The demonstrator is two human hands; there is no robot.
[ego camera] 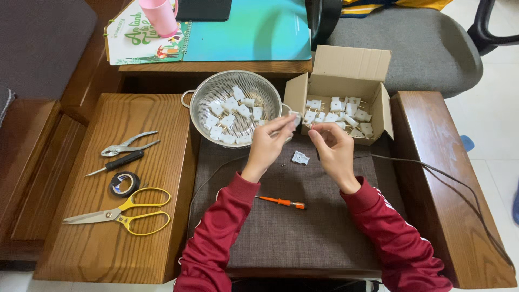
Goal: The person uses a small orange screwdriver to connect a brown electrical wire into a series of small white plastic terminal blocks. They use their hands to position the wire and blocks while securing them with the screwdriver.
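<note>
My left hand (268, 145) pinches a small white plug part (294, 117) at its fingertips, just in front of the metal colander (200, 100). My right hand (334, 146) is curled beside it, fingers closed near the front of the cardboard box (346, 67); whether it holds anything I cannot tell. The colander and the box both hold several white two-pin plugs. One loose white plug half (300, 158) lies on the brown cushion (303, 227) between my hands. An orange-handled screwdriver (282, 203) rests on the cushion near my wrists.
On the wooden arm at left lie pliers (128, 145), a black screwdriver (116, 163), a roll of black tape (125, 183) and yellow scissors (121, 214). A brown cable (448, 181) runs over the right arm. A pink cup (159, 16) stands on a calendar behind.
</note>
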